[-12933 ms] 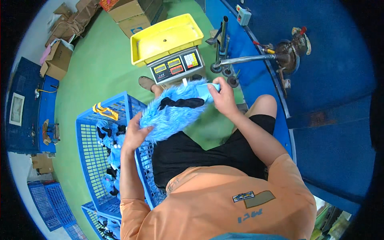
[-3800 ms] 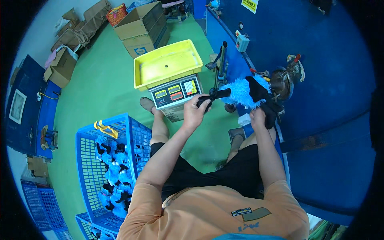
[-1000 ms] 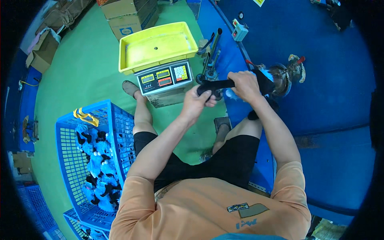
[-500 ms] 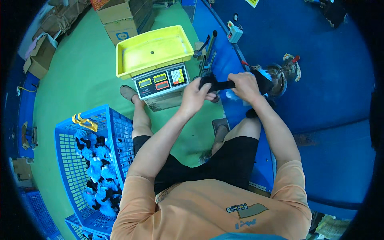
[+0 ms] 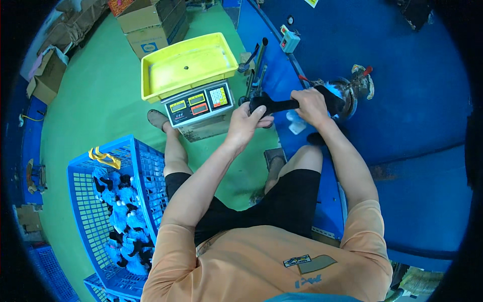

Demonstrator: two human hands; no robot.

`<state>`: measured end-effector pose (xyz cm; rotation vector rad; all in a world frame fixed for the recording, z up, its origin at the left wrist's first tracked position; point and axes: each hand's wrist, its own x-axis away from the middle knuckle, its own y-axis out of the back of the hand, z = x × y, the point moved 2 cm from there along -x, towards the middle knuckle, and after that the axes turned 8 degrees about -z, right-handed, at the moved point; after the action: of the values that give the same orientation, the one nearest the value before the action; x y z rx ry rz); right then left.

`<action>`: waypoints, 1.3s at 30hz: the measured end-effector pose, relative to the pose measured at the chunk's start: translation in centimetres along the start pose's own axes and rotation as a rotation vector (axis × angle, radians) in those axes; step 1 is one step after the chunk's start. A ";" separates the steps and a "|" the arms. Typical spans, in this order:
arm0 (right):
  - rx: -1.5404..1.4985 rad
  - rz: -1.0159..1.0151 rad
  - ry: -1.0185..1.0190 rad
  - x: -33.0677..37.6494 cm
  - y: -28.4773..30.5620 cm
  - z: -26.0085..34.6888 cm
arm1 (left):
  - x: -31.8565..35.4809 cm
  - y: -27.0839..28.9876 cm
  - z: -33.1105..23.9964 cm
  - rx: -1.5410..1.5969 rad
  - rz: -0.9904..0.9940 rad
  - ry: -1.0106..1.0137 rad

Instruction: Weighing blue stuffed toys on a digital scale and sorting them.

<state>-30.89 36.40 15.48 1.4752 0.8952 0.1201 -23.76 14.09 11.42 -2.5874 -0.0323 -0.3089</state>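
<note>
The black-and-blue plush piece (image 5: 282, 104) is stretched between both hands in front of the metal nozzle fixture (image 5: 352, 89) on the blue machine housing (image 5: 402, 100). Our left hand (image 5: 245, 125) is closed around its near black end; our right hand (image 5: 310, 105) is closed around the far end, where blue fur meets the fixture. We judge the step in hand to be seating the piece on that fixture; the next move seems to call for a steady two-handed grip and keeping the opening lined up with the nozzle. Whether it is fully on, we cannot tell.

Surroundings: a weighing scale (image 5: 198, 104) with a yellow tray (image 5: 187, 65) sits just left of the hands. Brown cardboard boxes (image 5: 151, 20) stand beyond it on the green floor (image 5: 85, 100). A blue crate (image 5: 100, 201) at our left holds more blue, black and white plush parts, with yellow straps (image 5: 104, 157) draped over its rim. A small grey switch box (image 5: 289, 39) is mounted on the blue housing.
</note>
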 end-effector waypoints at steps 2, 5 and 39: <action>-0.026 0.034 -0.012 -0.3 -0.1 0.9 | 0.1 0.5 -0.4 -0.135 -0.055 -0.020; -0.009 0.048 -0.007 -0.9 0.0 2.2 | 0.5 1.5 -0.6 -0.185 -0.102 -0.040; -0.450 -0.225 0.140 2.5 4.2 9.8 | 5.9 5.2 2.0 0.499 -0.056 0.091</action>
<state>-21.64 30.68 16.56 0.9515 1.0617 0.2428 -17.12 10.40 8.43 -2.0793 -0.1326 -0.3840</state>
